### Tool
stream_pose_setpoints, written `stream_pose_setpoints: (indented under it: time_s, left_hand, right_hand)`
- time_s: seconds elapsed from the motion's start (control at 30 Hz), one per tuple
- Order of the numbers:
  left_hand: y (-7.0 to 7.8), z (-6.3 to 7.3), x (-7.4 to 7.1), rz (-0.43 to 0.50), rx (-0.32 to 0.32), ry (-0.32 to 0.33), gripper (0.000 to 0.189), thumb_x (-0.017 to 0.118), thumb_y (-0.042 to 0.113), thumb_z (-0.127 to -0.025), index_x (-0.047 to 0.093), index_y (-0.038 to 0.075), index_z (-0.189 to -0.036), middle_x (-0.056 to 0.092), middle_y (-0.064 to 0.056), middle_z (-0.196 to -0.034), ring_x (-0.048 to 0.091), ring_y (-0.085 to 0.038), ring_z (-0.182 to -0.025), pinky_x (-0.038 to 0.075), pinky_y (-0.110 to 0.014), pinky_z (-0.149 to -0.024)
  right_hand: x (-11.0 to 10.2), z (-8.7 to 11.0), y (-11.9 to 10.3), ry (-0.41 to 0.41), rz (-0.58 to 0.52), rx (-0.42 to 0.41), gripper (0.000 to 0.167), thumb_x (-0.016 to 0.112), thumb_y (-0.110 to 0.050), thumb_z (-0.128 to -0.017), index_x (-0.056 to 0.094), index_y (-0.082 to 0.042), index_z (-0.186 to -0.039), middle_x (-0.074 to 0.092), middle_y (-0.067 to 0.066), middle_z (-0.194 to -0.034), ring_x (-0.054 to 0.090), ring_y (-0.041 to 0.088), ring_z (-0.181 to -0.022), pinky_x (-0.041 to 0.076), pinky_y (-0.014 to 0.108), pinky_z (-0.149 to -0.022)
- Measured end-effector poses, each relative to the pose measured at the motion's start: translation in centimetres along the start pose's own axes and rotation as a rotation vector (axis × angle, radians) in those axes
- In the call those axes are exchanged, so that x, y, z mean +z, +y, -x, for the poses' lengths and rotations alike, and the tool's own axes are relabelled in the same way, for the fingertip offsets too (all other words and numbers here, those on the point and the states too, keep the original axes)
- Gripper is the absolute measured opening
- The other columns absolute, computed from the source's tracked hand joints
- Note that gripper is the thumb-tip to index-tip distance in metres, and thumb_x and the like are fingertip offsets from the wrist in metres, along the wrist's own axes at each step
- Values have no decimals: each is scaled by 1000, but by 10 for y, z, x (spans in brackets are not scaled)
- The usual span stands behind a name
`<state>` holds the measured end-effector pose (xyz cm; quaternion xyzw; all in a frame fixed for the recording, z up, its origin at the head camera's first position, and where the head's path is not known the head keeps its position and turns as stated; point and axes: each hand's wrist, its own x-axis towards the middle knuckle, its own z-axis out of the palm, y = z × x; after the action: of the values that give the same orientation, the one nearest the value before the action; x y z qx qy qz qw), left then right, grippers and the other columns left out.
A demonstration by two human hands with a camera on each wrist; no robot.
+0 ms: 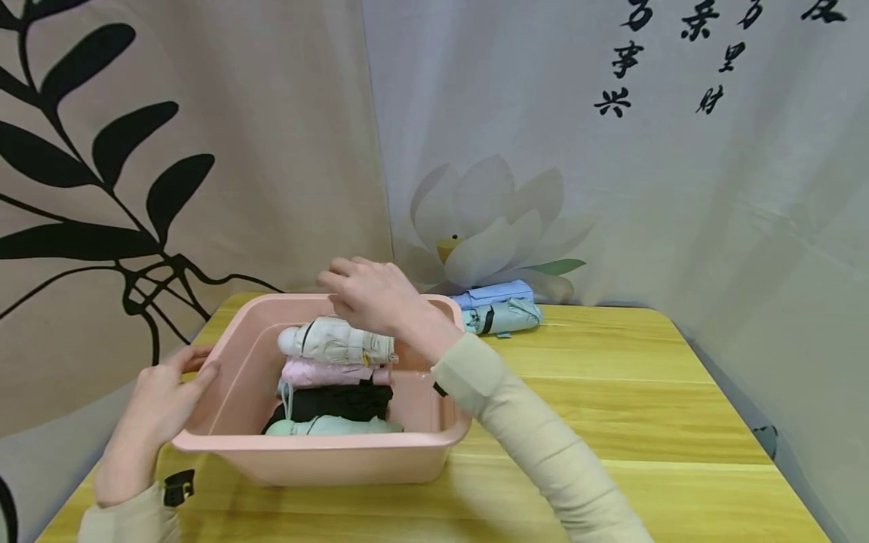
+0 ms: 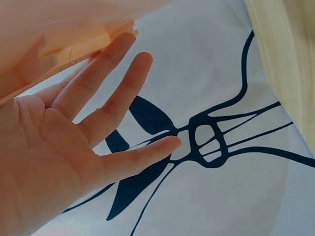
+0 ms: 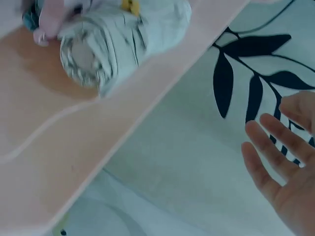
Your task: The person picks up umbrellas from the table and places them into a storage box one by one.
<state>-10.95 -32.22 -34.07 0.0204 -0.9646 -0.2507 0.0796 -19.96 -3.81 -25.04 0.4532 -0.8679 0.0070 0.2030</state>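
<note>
A pink plastic bin (image 1: 319, 445) stands on the table with several folded umbrellas lying in it. From back to front they are a whitish umbrella (image 1: 336, 341), a pink umbrella (image 1: 326, 372), a black umbrella (image 1: 339, 402) and a mint umbrella (image 1: 339, 426). My left hand (image 1: 159, 396) is at the bin's left side; its fingers are extended and spread (image 2: 74, 123), touching near the rim. Over the bin's back edge hovers my right hand (image 1: 373, 294), holding nothing, its fingers relaxed. The whitish umbrella (image 3: 123, 44) lies below and beside it in the right wrist view.
Behind the bin's right corner, a blue folded umbrella (image 1: 498, 292) and a teal folded umbrella (image 1: 509, 316) lie side by side on the wood-grain table (image 1: 645, 422). A pale curtain (image 1: 285, 151) with printed leaves and a flower hangs behind the table.
</note>
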Motion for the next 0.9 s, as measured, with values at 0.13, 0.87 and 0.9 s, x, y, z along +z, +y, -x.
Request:
stream_pose_setpoints:
  time_s: [0.13, 0.87, 0.9]
  left_hand:
    - [0, 0, 0, 5, -2, -2, 52, 38, 36, -101, 45, -5, -133, 53, -36, -126, 44, -58, -114, 41, -64, -83]
    - [-1, 0, 1, 14, 13, 19, 51, 39, 35, -101, 47, -5, -132, 55, -35, -125, 44, -57, -115, 39, -64, -85]
    - [-1, 0, 1, 14, 12, 18, 51, 39, 35, -101, 47, -5, -132, 55, -35, -125, 44, -58, -115, 39, -64, -85]
  right_hand:
    - [-9, 6, 14, 39, -2, 22, 25, 53, -19, -94, 64, -20, -116, 63, -2, -101, 62, 13, -84, 49, 22, -57]
    - [64, 96, 140, 45, -63, 369, 27, 60, -17, -91, 64, -13, -118, 65, 6, -114, 63, 26, -98, 54, 41, -76]
    - [70, 100, 144, 34, -66, 381, 28, 60, -17, -91, 63, -13, -119, 65, 7, -116, 62, 27, -99, 54, 41, -77]
